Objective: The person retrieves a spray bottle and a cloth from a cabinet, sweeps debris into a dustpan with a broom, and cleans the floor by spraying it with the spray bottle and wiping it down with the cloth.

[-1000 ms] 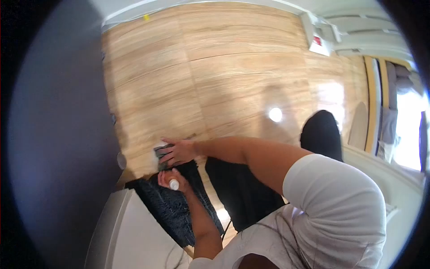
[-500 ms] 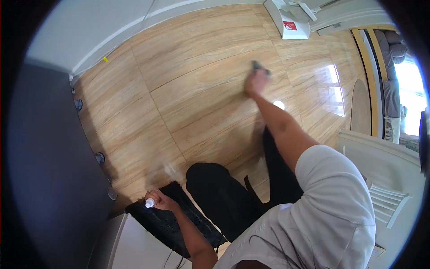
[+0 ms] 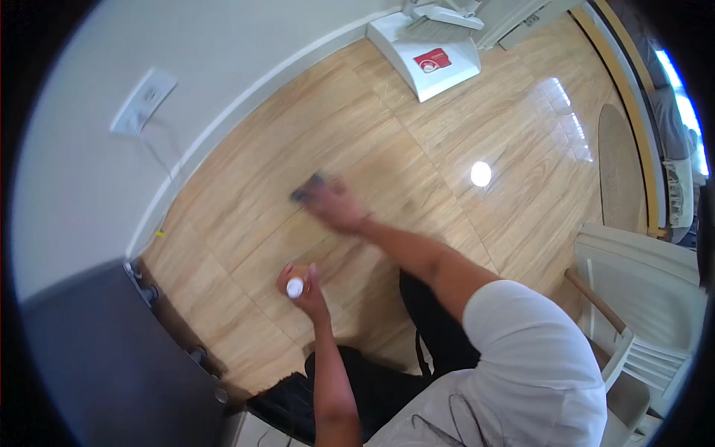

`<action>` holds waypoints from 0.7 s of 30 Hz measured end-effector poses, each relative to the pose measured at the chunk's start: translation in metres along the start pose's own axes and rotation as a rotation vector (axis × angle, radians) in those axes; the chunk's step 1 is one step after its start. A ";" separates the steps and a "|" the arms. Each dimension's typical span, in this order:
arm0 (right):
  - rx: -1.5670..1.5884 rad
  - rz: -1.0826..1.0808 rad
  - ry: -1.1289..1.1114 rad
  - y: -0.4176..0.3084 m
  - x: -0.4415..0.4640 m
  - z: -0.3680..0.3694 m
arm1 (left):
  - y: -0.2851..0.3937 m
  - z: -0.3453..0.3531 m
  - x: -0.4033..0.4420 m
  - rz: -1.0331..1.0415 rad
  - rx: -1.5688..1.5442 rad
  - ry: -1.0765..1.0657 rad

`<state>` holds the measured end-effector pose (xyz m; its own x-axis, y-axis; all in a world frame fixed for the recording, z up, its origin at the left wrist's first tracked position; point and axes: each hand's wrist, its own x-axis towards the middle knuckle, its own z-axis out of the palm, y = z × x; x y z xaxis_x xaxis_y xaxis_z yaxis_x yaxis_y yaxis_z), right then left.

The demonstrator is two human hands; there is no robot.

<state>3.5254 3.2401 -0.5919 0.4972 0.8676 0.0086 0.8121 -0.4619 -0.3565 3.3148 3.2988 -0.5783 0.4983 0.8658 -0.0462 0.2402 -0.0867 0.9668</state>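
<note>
My right hand (image 3: 339, 208), blurred by motion, is closed on a small dark scrubbing pad (image 3: 307, 188) low over the wood-look tile floor (image 3: 406, 197). Whether the pad is a sponge or a brush I cannot make out, and its underside is hidden. My left hand (image 3: 309, 298) is wrapped round a bottle with a white cap (image 3: 295, 287), its top facing up at me. The bottle's body is mostly covered by my fingers; a bit of orange-brown shows above the cap. This hand hovers over the floor, nearer to my knees than the right one.
A white dustpan (image 3: 454, 73) with a broom stands by the far wall. A dark cabinet (image 3: 119, 357) on short legs is at left, and a wall outlet (image 3: 145, 100) has a cord running down. At right are a white chair (image 3: 633, 298) and a round mat (image 3: 620, 167).
My view has turned toward the wall. The right hand with the pad has swept left. My left hand has lifted the bottle forward, away from the black mat.
</note>
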 end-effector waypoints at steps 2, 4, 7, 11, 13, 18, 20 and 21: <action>-0.145 0.278 0.118 0.100 -0.022 -0.033 | -0.014 0.049 0.021 -0.027 0.000 -0.074; -0.185 0.571 0.161 0.184 -0.061 -0.068 | -0.009 0.102 0.039 -0.059 -0.057 -0.178; -0.320 0.947 0.566 0.256 -0.120 -0.071 | 0.007 0.155 0.058 -0.092 -0.104 -0.268; -0.157 0.630 -0.117 0.241 -0.080 -0.069 | 0.023 0.202 0.072 -0.159 -0.261 -0.289; -0.210 0.017 0.213 0.229 -0.050 -0.032 | 0.023 0.218 0.073 -0.103 -0.179 -0.284; -0.038 0.378 0.324 0.259 0.102 -0.054 | 0.044 0.241 0.075 -0.209 -0.279 -0.339; 0.001 0.499 0.350 0.275 0.140 -0.065 | 0.042 0.238 0.075 -0.079 -0.130 -0.382; 0.024 0.486 0.378 0.282 0.152 -0.071 | 0.040 0.231 0.074 0.041 -0.005 -0.414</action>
<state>3.8521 3.2290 -0.6251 0.8863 0.4311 0.1692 0.4603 -0.7802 -0.4236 3.5543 3.2455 -0.6009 0.8005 0.5903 -0.1035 0.2093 -0.1136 0.9712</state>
